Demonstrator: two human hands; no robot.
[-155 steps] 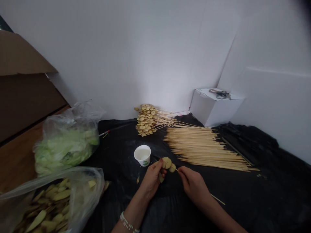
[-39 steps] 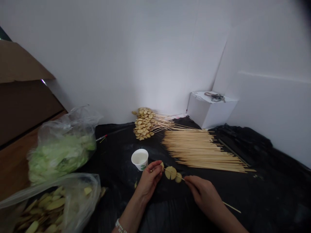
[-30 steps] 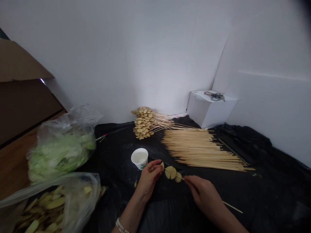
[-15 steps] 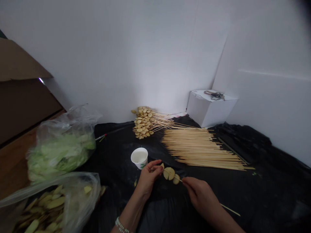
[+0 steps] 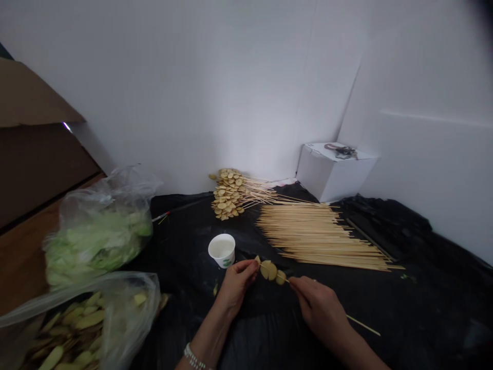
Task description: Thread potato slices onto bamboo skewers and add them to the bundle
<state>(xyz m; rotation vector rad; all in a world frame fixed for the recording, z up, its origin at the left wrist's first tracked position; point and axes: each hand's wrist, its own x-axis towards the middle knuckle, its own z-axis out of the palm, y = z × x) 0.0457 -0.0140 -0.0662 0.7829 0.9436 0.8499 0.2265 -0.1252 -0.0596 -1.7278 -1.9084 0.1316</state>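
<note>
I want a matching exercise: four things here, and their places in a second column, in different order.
1. White paper cup
2. Loose wooden skewers
3. White cardboard box
4. Right hand

A. By the wall, far right
B. Gripping a skewer threaded with slices
C. Just beyond the left hand
D. Beside the pile of loaded skewers

Pairs: 1-C, 2-D, 3-A, 4-B

No legible text, small green print on a white paper cup [image 5: 223,260], too small to read

**Our black plastic-covered bench [image 5: 419,303] is carrying everything**
We are keeping loose bamboo skewers [image 5: 319,236], a stack of skewered vegetable slices [image 5: 227,195] and a white paper cup [image 5: 222,251] lying on it.
</note>
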